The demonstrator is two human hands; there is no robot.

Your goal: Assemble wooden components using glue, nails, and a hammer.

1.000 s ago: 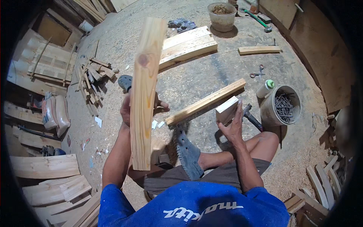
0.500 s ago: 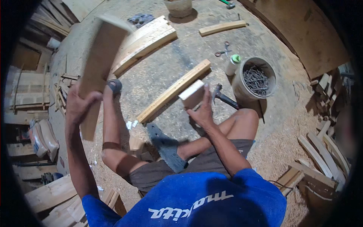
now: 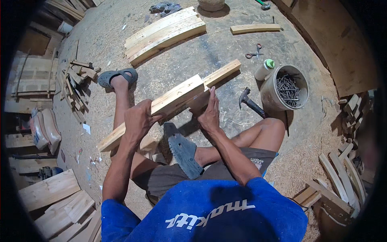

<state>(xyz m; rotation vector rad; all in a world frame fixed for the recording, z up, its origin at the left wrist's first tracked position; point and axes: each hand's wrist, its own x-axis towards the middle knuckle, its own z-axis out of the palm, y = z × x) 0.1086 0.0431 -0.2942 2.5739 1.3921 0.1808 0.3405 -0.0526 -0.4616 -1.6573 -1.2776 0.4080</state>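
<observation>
Diagonally across the person's front runs a long wooden plank [image 3: 177,94], pale yellow and square-ended, its lower end at the left and its upper end at the right, overlapping the view of a narrower beam [image 3: 225,72]; whether they touch cannot be told. The left hand [image 3: 139,119] grips the plank, back of the hand upward, its forearm rising from below. The right hand [image 3: 209,117], fingers extended upward and forearm slanting inward, holds a short wooden block [image 3: 198,101] at the plank's upper end. To the right, a whitish bucket [image 3: 271,95] contains many grey nails [image 3: 288,89], beside a green-capped bottle [image 3: 263,72]. Farther off, a tub [image 3: 211,5] is cut by the upper edge, its contents out of sight.
</observation>
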